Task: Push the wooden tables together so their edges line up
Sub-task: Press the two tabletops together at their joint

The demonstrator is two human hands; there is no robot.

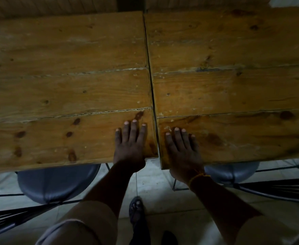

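Observation:
Two wooden plank tables stand side by side, the left table [60,89] and the right table [233,89], with only a thin dark seam between them. At the near edge the right table's corner sits slightly nearer to me than the left one's. My left hand [130,147] lies flat on the left table's near right corner, fingers spread, thumb hooked under the edge. My right hand [184,152] rests flat on the right table's near left corner, fingers apart. Neither hand holds a loose object.
A grey round chair seat [56,184] is tucked under the left table, another grey seat [232,172] under the right one, both on black wire frames. The floor is pale tile [155,184]. My sandalled foot [136,207] stands between the chairs. A planked wall runs behind the tables.

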